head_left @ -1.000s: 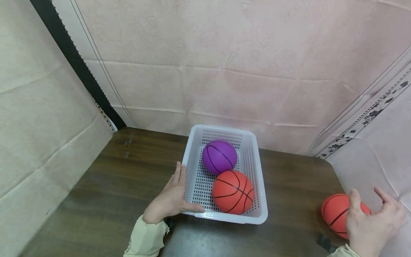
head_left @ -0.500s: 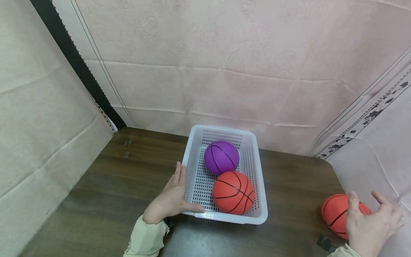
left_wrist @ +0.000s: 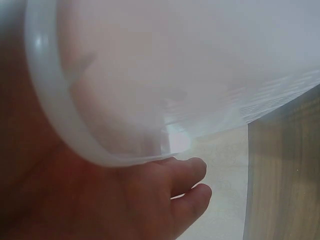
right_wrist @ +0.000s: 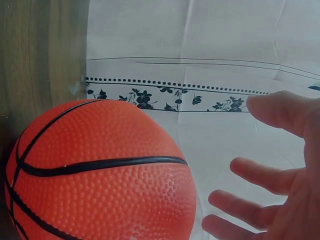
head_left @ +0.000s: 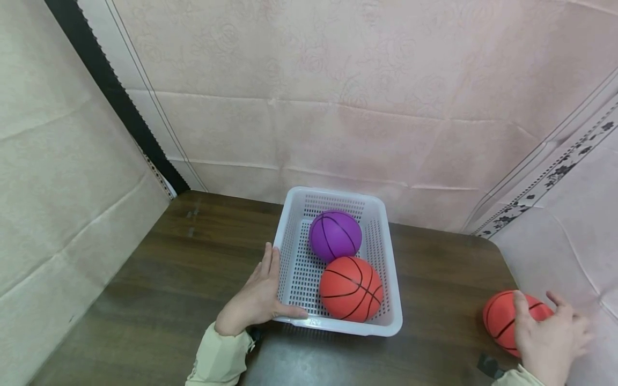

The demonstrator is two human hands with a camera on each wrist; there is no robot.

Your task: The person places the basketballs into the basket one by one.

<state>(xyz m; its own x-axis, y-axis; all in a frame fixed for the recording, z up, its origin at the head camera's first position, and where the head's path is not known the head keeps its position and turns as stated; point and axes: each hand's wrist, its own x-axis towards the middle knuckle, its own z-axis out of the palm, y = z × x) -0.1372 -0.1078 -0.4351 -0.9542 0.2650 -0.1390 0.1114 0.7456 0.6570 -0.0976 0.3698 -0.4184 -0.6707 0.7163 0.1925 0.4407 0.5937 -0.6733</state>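
My left hand (head_left: 256,297) rests on the near left corner of a white perforated plastic basket (head_left: 393,289). Its thumb lies along the front rim, and its fingers stretch along the outside of the left wall, as the left wrist view also shows below the rim (left_wrist: 55,110). Inside the basket sit a purple toy basketball (head_left: 335,236) and, nearer me, an orange one (head_left: 351,289). A second orange basketball (right_wrist: 100,170) lies at the table's right edge. Beside it hovers my right hand (head_left: 550,338), thumb and fingers spread; the right wrist view has a gap between fingertips and ball.
The dark wooden table (head_left: 193,279) extends around the basket. Pale patterned cloth (head_left: 328,107) hangs behind it, and more cloth encloses the left and right sides. A flowered border (head_left: 545,185) runs down the right corner.
My right hand has moved left, closer to the orange ball on the right. The purple ball has rolled slightly to the right inside the basket. My left hand stays put.
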